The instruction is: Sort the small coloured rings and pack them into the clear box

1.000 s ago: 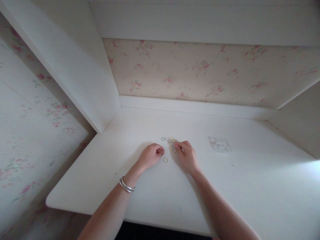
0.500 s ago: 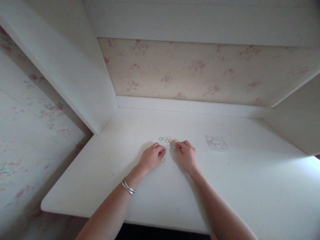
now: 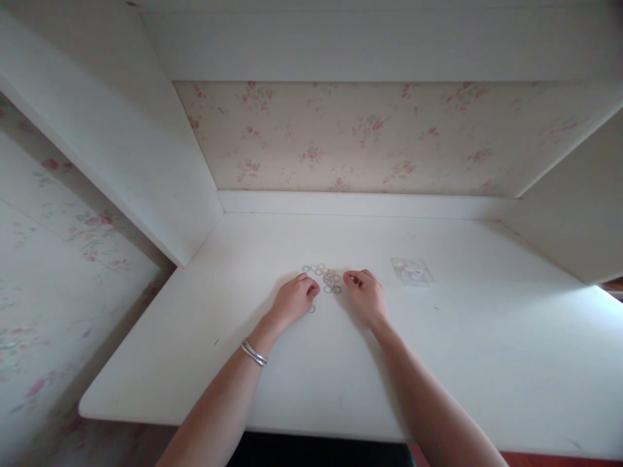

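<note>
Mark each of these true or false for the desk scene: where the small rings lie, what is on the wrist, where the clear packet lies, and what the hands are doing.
1. The small rings lie between the left hand and right hand. True.
2. The bracelets are on the right wrist. False: the left wrist.
3. The clear packet lies right of the right hand. True.
4. Both hands are raised off the white desk. False: they rest on it.

You have a smooth, matt white counter (image 3: 341, 363), small thin rings (image 3: 327, 279) that look faintly shiny, a clear glossy plastic packet (image 3: 411, 271), a polished metal bangle (image 3: 254, 353), and matt floral wallpaper (image 3: 341, 139).
</note>
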Tool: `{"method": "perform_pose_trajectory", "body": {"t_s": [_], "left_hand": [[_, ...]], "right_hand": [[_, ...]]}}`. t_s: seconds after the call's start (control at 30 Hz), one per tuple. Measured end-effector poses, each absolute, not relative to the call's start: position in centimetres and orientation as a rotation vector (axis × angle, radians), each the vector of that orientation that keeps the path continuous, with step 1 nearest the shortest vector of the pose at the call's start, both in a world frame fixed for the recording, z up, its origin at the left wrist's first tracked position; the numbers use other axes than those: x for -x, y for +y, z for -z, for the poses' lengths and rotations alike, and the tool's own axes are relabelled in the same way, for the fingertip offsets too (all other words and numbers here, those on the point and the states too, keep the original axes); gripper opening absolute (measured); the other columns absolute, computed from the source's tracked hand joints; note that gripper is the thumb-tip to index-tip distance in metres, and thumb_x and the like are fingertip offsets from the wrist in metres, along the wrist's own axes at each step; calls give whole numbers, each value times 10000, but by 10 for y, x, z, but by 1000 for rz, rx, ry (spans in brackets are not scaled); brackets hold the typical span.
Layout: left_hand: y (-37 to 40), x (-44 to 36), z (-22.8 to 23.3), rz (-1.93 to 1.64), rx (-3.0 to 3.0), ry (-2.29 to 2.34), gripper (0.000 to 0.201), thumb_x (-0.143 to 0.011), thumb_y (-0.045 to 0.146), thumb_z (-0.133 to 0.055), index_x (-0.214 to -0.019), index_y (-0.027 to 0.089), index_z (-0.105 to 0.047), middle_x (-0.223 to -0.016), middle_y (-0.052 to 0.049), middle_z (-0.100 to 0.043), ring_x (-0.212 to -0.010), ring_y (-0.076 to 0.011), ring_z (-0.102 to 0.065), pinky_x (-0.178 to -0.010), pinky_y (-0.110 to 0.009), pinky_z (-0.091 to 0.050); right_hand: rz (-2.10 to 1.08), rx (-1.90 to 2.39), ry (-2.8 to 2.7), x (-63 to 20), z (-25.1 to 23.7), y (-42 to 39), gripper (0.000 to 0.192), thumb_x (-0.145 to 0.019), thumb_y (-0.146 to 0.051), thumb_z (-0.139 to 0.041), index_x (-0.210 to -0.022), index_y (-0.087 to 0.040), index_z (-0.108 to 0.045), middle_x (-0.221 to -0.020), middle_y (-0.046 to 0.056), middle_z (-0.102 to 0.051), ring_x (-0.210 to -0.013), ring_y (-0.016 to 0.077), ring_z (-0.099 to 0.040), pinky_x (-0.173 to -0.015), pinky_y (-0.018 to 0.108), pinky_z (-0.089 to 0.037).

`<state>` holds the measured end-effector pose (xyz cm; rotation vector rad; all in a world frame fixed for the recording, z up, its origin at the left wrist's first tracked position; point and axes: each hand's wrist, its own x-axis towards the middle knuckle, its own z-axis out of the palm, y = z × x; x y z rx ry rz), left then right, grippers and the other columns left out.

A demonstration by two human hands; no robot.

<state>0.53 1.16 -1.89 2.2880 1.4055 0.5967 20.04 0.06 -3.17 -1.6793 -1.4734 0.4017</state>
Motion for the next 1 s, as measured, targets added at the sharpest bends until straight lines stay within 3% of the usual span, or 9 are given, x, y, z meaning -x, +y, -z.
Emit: {"method": "perform_pose_trajectory", "body": {"t_s": [0.27, 0.47, 1.0], "left_hand": [[6, 8, 14, -763, -2124, 1247, 172, -863, 255, -504, -830, 163, -646, -843, -31, -603, -773, -131, -566, -715, -244, -446], [-17, 22, 10, -691, -2187, 1151, 181, -879, 274, -503, -827, 191, -655, -820, -17, -600, -722, -113, -562, -673, -229, -432], [-26, 21, 6, -464, -2395, 1242, 216, -905, 318, -461, -927, 235, -659, -897, -8, -649, -816, -136, -598, -768, -244, -440]], "right_hand": [[-413, 1650, -1495, -200, 36, 1, 274, -819, -377, -484, -827, -217, -706, -761, 14, -614, -651, 137, -545, -653, 259, -393], [-423, 1652, -1504, -199, 36, 1, 274, -823, -367, -476, -833, -216, -705, -781, 16, -625, -666, 137, -553, -656, 256, -396], [-430, 1657, -1536, -200, 32, -1, 273, -827, -360, -470, -834, -216, -702, -781, 19, -627, -657, 135, -556, -656, 258, -401]]}}
